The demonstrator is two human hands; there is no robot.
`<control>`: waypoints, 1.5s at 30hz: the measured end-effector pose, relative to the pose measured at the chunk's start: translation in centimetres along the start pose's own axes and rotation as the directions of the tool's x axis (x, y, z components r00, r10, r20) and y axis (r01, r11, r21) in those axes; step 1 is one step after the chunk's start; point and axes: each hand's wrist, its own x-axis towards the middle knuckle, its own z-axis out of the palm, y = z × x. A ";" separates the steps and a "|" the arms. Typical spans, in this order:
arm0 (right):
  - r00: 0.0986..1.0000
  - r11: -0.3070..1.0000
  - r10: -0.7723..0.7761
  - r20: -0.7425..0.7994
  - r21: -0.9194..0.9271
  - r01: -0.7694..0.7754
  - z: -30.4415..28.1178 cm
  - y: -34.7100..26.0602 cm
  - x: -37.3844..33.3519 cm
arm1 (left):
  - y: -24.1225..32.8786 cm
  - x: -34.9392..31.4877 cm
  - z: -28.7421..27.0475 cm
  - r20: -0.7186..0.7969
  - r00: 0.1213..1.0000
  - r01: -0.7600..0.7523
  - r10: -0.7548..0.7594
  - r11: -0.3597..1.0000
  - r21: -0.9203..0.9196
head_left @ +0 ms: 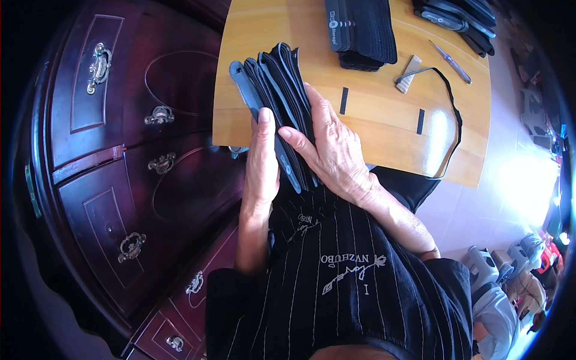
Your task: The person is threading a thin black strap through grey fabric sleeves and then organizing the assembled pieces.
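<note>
A thick bundle of black and grey fabric strips (279,90) stands on edge at the near left of the wooden table, its layers fanning apart at the far end. My left hand (261,159) lies flat against the bundle's left side, thumb up along a grey outer strip. From the right, my right hand (336,144) presses on the bundle, its thumb reaching across the top. Between both palms the layers are squeezed together. The lower end of the bundle hangs over the table's front edge, close to my dark striped shirt.
A neat stack of similar black pieces (366,36) lies at the table's back, with more dark pieces (459,24) at the far right. A pen-like tool (451,62), a small pale block (408,74), a thin black cord (457,114) and two short black strips lie rightward. Dark red cabinets (96,150) stand left.
</note>
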 end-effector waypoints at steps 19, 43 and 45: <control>0.964 0.713 0.223 0.143 0.651 -0.261 0.8 0.6 -0.4 | 1.9 -0.6 0.2 0.040 0.998 0.062 -0.056 0.984 -0.165; 0.992 0.948 0.080 0.098 0.301 -0.106 0.8 2.7 3.2 | -0.5 3.9 -0.1 -0.063 0.964 -0.234 0.260 0.934 0.271; 0.992 0.952 0.087 0.088 0.287 -0.109 0.0 2.4 3.7 | 0.1 3.5 0.3 -0.044 0.960 -0.264 0.275 0.949 0.175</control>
